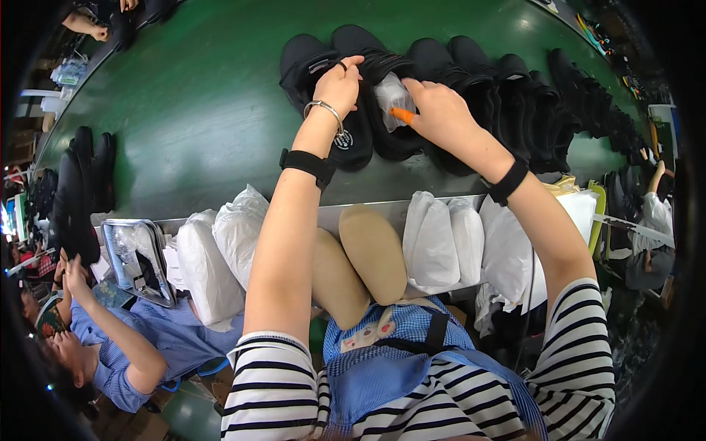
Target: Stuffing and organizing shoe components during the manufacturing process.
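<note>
A pair of black lace-up shoes lies on the green table in front of me, toes pointing away. My left hand (pixel 339 89) is closed at the tongue edge of the right-hand shoe (pixel 364 45), with its wrist over the left-hand shoe (pixel 299 55). Inside the right-hand shoe sits a wad of white wrapped stuffing (pixel 390 94). The fingers of my right hand (pixel 443 112) are closed at that stuffing, partly out of sight within the shoe opening. An orange cover (pixel 402 115) wraps one of its digits.
More black shoes (pixel 529 103) line the right of the green table (pixel 206 95). Along its near edge lie white paper-wrapped bundles (pixel 432 242), tan shoe forms (pixel 373 253) and a metal-rimmed tray (pixel 140 253). A co-worker in blue (pixel 121 342) handles black shoes (pixel 73 198) at left.
</note>
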Demonstrator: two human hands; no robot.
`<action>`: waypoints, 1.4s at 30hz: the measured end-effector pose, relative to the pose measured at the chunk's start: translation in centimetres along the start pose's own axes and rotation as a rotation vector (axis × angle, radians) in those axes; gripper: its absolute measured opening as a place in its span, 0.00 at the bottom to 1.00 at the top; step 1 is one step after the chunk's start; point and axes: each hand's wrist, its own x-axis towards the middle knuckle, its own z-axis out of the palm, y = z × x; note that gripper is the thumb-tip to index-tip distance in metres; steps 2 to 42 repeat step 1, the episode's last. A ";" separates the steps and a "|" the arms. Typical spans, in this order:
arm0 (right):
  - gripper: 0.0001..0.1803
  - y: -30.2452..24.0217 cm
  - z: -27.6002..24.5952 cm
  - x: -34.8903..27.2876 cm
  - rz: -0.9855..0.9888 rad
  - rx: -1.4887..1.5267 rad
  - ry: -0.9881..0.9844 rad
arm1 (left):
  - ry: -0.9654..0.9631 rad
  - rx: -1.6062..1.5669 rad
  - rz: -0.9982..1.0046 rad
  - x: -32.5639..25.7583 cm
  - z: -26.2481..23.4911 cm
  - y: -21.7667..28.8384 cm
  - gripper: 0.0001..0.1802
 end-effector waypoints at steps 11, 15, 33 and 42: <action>0.32 -0.4 -0.7 0.1 0.129 -0.056 -0.151 | -0.021 0.040 0.018 0.1 0.1 0.1 0.20; 0.32 -0.4 -0.7 0.1 0.129 -0.056 -0.151 | -0.021 0.040 0.018 0.1 0.1 0.1 0.20; 0.32 -0.4 -0.7 0.1 0.129 -0.056 -0.151 | -0.021 0.040 0.018 0.1 0.1 0.1 0.20; 0.32 -0.4 -0.7 0.1 0.129 -0.056 -0.151 | -0.021 0.040 0.018 0.1 0.1 0.1 0.20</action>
